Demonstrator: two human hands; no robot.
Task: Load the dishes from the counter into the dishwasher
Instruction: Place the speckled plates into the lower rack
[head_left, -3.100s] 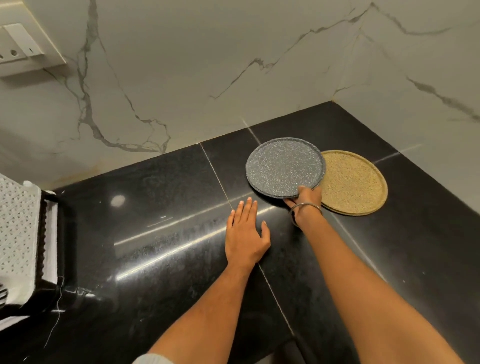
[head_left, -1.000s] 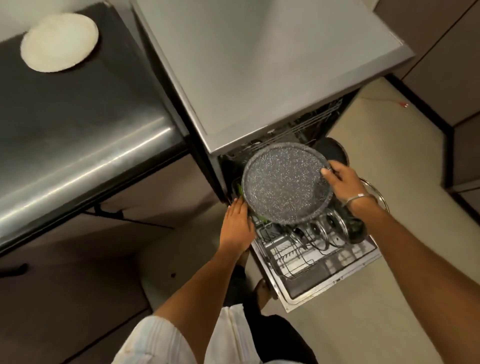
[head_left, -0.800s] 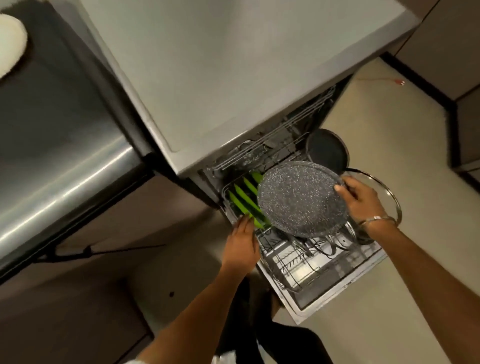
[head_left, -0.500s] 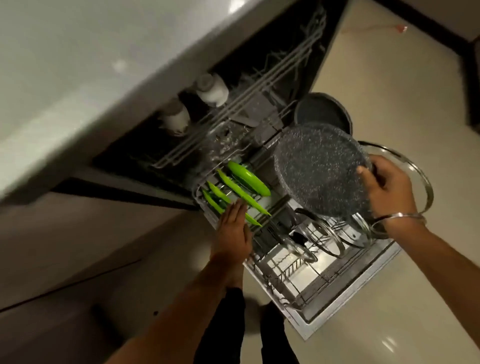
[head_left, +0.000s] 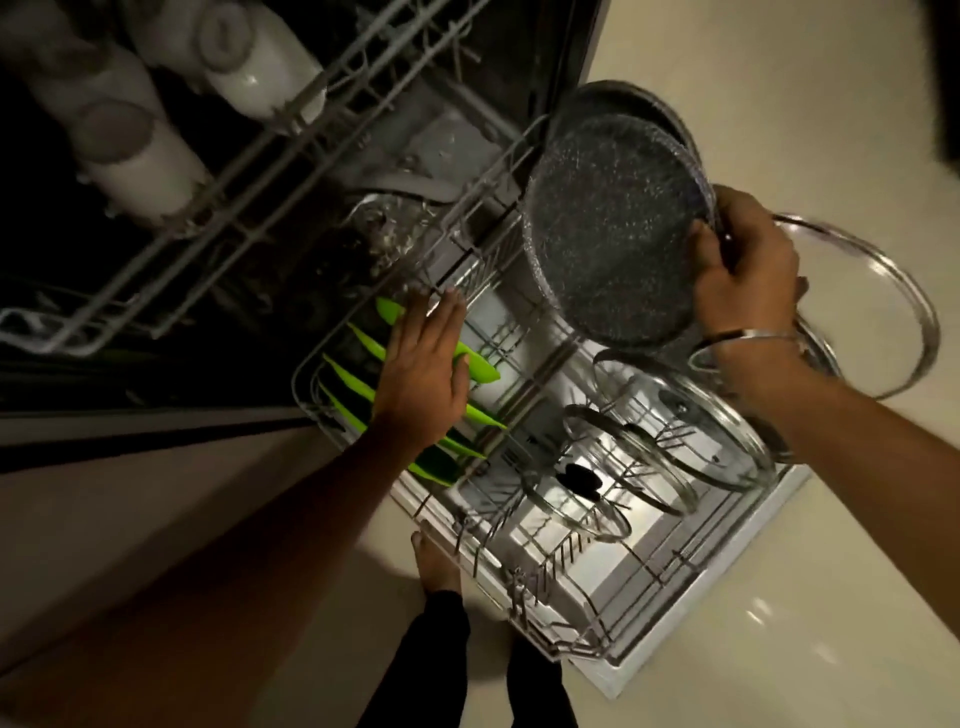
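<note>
Dishwasher (head_left: 363, 171): its open cavity took up the upper left, dark inside; the floor of the tub and whatever sat at the back were too dim to make out.
Upper rack (head_left: 291, 150): pulled partly out, with pale cups (head_left: 254, 67) upside down on it, blurred and cut off by the top edge.
Lower rack (head_left: 566, 587): drawn out over the open door, wire tines standing upright; bare slots showed between the green plates (head_left: 483, 369) and the glass lids (head_left: 691, 426).
Speckled grey plate (head_left: 613, 228): held tilted in the air above the far right part of the lower rack, not yet in a slot. It looked stiff and fairly heavy for its size, likely stoneware, so chippable against wire; the rim was the sensible place to hold it.
Dark pan (head_left: 623, 96): only an arc showed behind the plate; where it rested could not be told.
Large glass lid (head_left: 883, 312): partly hidden by the right forearm, motion-blurred.
Right hand (head_left: 743, 270): its grip was clamped on the plate's right rim, thumb on the face, fingers behind and unseen.
Left hand (head_left: 426, 374): fingers straight and together, holding nothing, laid over the green plates; actual contact could not be told.
</note>
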